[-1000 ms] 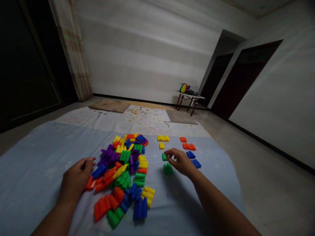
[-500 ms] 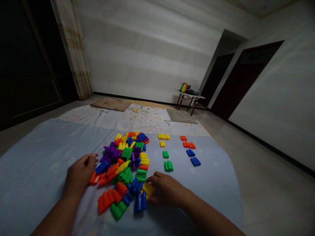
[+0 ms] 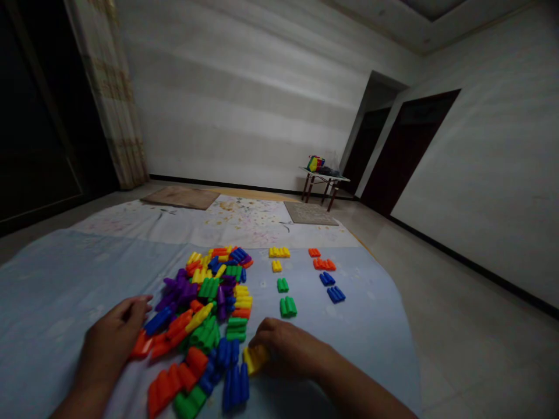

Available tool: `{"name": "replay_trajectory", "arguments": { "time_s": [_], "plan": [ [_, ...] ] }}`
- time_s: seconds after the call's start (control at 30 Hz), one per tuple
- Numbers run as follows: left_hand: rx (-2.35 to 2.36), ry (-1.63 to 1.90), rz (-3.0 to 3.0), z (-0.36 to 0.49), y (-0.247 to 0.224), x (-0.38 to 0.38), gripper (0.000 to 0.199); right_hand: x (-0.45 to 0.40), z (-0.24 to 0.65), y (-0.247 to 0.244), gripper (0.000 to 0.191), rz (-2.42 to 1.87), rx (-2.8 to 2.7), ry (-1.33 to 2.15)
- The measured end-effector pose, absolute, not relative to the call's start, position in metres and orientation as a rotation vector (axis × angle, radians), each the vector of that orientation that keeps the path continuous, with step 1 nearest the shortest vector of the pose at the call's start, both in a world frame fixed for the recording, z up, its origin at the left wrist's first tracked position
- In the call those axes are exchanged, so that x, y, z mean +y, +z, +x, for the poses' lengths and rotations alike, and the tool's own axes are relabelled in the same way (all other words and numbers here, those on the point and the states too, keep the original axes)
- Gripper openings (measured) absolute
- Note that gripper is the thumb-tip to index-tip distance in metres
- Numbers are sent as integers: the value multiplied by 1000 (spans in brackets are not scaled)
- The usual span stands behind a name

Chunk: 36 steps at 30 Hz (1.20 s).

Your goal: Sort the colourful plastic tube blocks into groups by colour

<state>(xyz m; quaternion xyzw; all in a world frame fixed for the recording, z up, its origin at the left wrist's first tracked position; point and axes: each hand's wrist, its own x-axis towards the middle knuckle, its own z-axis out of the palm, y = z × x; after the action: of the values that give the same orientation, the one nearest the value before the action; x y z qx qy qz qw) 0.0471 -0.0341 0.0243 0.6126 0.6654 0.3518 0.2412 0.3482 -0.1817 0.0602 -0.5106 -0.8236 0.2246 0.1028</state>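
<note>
A pale blue sheet carried the heap of plastic blocks. My left hand rested open at its edge. My right hand pinched a yellow block, likely light, stiff and slick, best taken across its sides.

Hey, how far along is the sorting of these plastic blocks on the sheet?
Barely begun. Done: small sorted groups lie apart on the blue sheet: yellow blocks, green blocks, orange blocks, blue blocks. In hand: the right hand has its grip on a yellow block at the pile's edge; the left hand rests by an orange block. Left: the big mixed pile.
</note>
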Motion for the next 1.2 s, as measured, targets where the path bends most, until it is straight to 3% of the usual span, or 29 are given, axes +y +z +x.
{"name": "replay_trajectory", "arguments": {
  "time_s": [0.17,0.4,0.57,1.07,1.2],
  "plan": [
    [1817,941,1665,48,27,-35,43,-183,372,77,56,-1619,-2288,667],
    [1819,959,1670,49,25,-34,43,-120,438,75,47,-1863,-1886,238],
    [1811,990,1691,45,21,-31,41,-72,467,47,49,-2051,-1812,255],
    [1776,1010,1673,48,22,-33,41,-65,463,41,49,-2014,-1803,242],
    [1765,1053,1660,52,22,-36,41,-90,435,55,36,-1828,-1836,226]
  ]
}}
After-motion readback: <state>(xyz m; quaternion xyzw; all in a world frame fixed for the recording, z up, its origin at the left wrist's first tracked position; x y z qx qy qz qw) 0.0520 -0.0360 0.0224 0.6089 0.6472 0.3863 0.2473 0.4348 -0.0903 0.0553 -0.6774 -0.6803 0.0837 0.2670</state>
